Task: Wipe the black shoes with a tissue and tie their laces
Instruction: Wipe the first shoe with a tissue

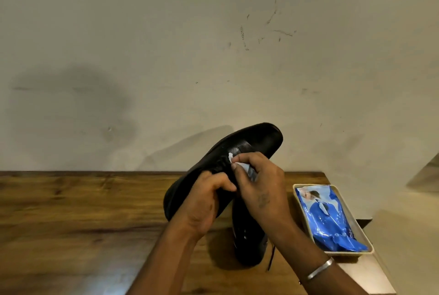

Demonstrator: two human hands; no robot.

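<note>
Wiping step, by the look of it. Gripping a black shoe [256, 142] with the left hand [204, 202], fingers curled round its heel end, toe raised up and away above a wooden table [71, 211]. Pinching a small white tissue [231, 156] in the right hand [261, 190], fingertips closed on it and pressing it to the upper just beside the lacing.

Standing on the table right below, partly hidden by both hands: the second shoe [247, 240], one lace [270, 259] trailing loose over the wood. To the right, near the table edge, a tray [297, 193] holding a blue pack [332, 221], probably the tissues. On the right wrist, a metal bracelet [319, 271]. Behind, a plain scuffed wall [166, 45].

Likely next: rubbing the tissue along the upper toward the toe with a firm left grip, then turning the shoe to reach its sides. After that, wiping the second shoe and tying laces, judging by the loose one. Cannot tell whether the held shoe's lace is tied.
</note>
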